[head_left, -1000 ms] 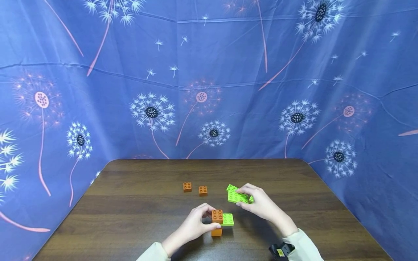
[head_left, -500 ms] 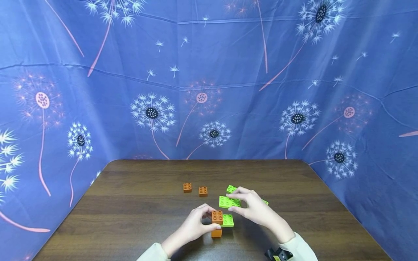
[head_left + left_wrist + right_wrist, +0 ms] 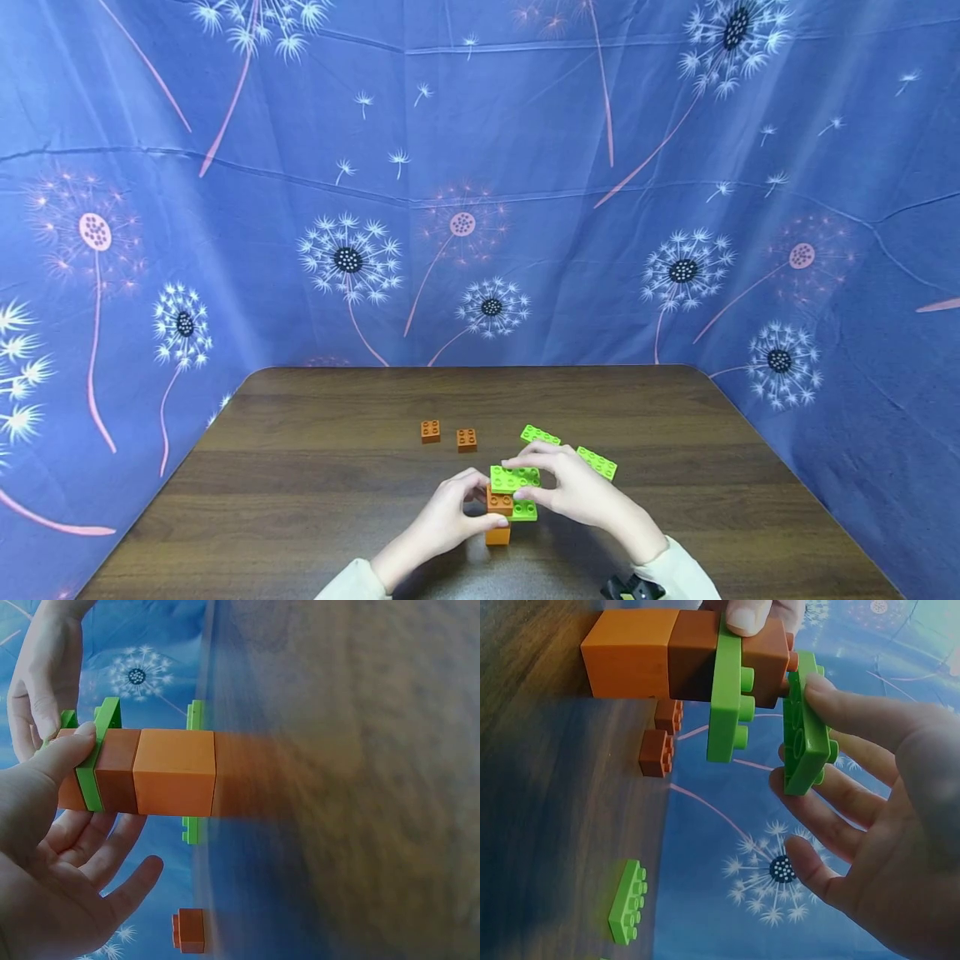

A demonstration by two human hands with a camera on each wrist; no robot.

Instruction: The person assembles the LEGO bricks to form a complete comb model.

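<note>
My left hand (image 3: 450,515) grips a small upright tower of toy building bricks. At its base stands a light orange block (image 3: 176,772), then a darker orange brick (image 3: 694,660), then a flat green brick (image 3: 724,712) jutting out to the right, then another dark orange brick (image 3: 765,664) on top. In the left wrist view, my left thumb lies across the green layer. My right hand (image 3: 581,493) pinches a second flat green brick (image 3: 810,727) by thumb and fingers, just above the top brick's studs. In the right wrist view it sits slightly tilted, its hollow underside facing the tower.
Two dark orange bricks (image 3: 430,432) lie farther back on the brown wooden table (image 3: 315,467). Beyond my right hand are two more flat green bricks, one at the back (image 3: 540,434) and one to the right (image 3: 597,463). A blue dandelion cloth (image 3: 480,267) hangs behind the table.
My right hand has carried the flat green brick left and toward me, from beside the other green bricks to over the tower. My left hand has kept its grip in place.
</note>
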